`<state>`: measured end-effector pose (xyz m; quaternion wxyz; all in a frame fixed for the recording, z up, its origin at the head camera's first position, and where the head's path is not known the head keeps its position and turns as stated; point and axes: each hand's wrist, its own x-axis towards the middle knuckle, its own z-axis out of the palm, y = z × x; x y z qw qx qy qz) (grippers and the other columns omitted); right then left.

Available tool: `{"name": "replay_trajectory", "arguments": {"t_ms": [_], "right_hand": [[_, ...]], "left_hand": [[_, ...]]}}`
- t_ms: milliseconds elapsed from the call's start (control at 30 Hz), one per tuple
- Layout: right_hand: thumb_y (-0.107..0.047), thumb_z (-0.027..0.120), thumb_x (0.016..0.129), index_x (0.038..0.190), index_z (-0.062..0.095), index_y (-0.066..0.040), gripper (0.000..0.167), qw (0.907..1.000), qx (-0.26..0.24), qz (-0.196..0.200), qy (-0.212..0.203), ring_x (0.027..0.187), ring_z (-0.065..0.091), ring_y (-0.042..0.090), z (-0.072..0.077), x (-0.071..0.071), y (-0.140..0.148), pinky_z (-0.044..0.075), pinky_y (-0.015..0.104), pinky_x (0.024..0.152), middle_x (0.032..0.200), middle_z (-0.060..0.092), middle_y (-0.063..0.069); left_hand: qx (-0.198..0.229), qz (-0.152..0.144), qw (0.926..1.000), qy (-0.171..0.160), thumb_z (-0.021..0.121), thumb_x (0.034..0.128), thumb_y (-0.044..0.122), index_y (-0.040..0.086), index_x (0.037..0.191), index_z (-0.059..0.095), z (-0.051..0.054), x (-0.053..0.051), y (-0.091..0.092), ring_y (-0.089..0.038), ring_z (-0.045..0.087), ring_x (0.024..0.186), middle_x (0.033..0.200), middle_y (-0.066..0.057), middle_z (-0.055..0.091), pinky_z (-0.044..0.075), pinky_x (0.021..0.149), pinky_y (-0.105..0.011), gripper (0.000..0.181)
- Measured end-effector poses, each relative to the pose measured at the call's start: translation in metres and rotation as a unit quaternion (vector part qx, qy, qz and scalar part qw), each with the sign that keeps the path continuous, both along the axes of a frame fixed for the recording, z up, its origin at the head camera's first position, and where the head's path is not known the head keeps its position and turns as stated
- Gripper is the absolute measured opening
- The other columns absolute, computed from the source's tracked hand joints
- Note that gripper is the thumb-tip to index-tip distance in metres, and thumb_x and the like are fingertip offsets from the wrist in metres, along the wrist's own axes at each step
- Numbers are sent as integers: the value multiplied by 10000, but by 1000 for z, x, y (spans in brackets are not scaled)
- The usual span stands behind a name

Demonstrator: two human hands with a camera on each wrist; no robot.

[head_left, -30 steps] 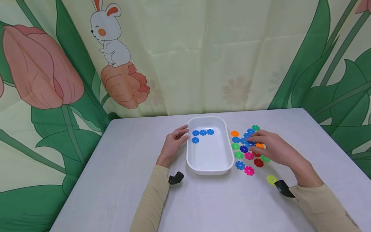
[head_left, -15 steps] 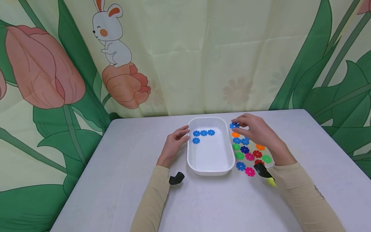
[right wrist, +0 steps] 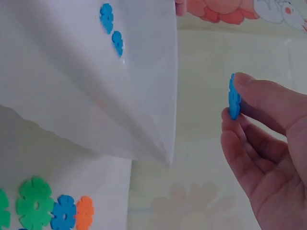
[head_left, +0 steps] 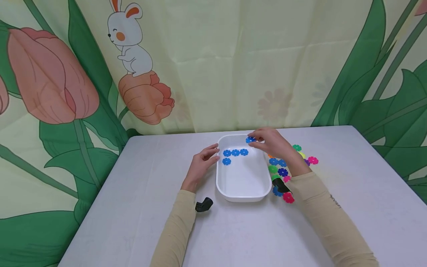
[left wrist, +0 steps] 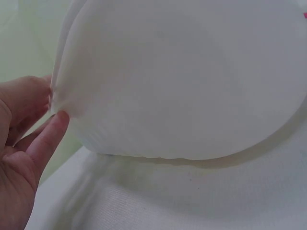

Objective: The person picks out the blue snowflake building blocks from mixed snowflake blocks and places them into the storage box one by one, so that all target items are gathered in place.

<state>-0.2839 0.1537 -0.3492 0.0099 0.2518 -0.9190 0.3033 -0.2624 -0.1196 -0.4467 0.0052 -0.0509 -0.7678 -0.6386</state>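
A white tray (head_left: 243, 178) stands on the table with several blue snowflake discs (head_left: 235, 152) inside: a row near its far end and one below. My left hand (head_left: 200, 167) holds the tray's left rim. In the left wrist view the thumb (left wrist: 53, 136) presses the outer wall, and the other fingertips are partly hidden at the rim. My right hand (head_left: 271, 142) pinches another blue snowflake disc (right wrist: 234, 97) between thumb and fingers, above the tray's far right corner. In the right wrist view this disc is edge-on, clear of the tray.
Right of the tray lie more snowflake discs, among them green (head_left: 272, 169), dark blue (head_left: 282, 172) and pink (head_left: 313, 160) ones, partly hidden by my right arm. A printed curtain (head_left: 207, 74) hangs behind the white-covered table (head_left: 140, 207).
My right hand has picked up a blue disc from the pile and carried it left, first past the pile's far end, then over the tray. The left hand stays at the rim.
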Motion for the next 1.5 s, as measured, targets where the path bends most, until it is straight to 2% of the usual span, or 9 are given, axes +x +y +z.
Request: {"name": "replay_trajectory", "arguments": {"t_ms": [300,500,700,933,1167,1333,1500], "right_hand": [[-168,718,899,1270,629,4,418,9994,212,105,-252,1038,594,302,4,-14,-13,563,412,863,1092,635,139],[-160,723,894,1254,639,14,409,9993,182,190,-253,963,579,273,7,-15,-21,563,371,807,1044,637,132],[-162,719,898,1230,656,20,383,9977,281,347,-519,867,571,251,0,-25,-30,547,324,748,996,666,114],[-152,702,909,1248,640,30,390,9952,420,452,-762,960,636,274,-13,-33,-40,559,390,855,1117,683,152],[-150,699,912,1251,644,9,379,9907,739,503,-1028,936,624,243,-25,-38,-49,558,360,852,1131,679,139],[-146,709,902,1199,672,13,339,9877,1003,739,-950,944,629,246,-31,-39,-52,540,373,882,1096,689,132],[-127,714,892,1135,696,28,288,9824,1244,1159,-780,946,652,252,-35,-40,-53,526,390,914,1053,703,136]], "left_hand": [[-92,52,9999,17,701,916,246,120,1225,689,0,-1,0,-133,468,1324,1376,160,538,404,1078,-351,334],[-47,0,10000,14,700,917,248,108,1234,681,-1,-1,0,-145,459,1335,1388,142,535,394,1087,-359,348],[-87,4,10000,-7,689,925,243,112,1239,680,-1,-1,0,-145,447,1344,1389,149,532,392,1089,-364,340],[-96,20,9999,-41,679,932,234,129,1238,683,-1,-1,0,-143,442,1348,1392,152,529,389,1091,-364,324],[-107,-27,9999,-21,693,921,276,147,1223,694,-1,-2,0,-137,445,1345,1385,160,532,382,1097,-362,329],[-56,-37,10000,-12,704,913,278,147,1220,694,-2,-3,0,-127,450,1339,1380,165,534,385,1095,-346,334],[-42,-23,10000,3,710,909,268,163,1202,704,-3,-3,-1,-125,457,1333,1373,165,541,387,1094,-345,311]]}}
